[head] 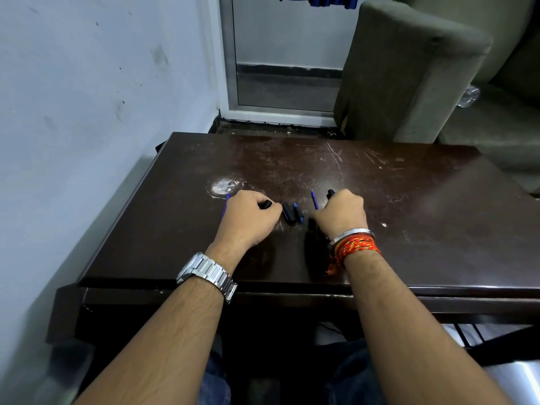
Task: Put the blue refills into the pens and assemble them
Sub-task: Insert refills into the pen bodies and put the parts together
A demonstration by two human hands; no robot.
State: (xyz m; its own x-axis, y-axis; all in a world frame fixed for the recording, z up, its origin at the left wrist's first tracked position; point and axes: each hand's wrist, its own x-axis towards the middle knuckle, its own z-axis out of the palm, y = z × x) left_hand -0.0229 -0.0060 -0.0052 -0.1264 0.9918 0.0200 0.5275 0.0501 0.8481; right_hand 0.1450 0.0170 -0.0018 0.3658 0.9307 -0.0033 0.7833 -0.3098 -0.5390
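On the dark wooden table [409,200] my left hand [248,217] is closed around a black pen part [267,204], whose end sticks out past my fingers. A blue refill [225,204] lies just left of that hand, partly hidden under it. My right hand [340,213] is closed on a black pen barrel [330,193], its tip poking out above my knuckles. Another blue refill [314,200] lies just left of my right hand. Between the hands rest a black pen piece [287,213] and a black-and-blue pen piece [298,213], side by side.
A pale wall runs along the table's left side. A grey-green sofa [415,68] stands beyond the far right corner, and a door frame [230,83] is behind the table. A white scuff [223,187] marks the tabletop beyond my left hand.
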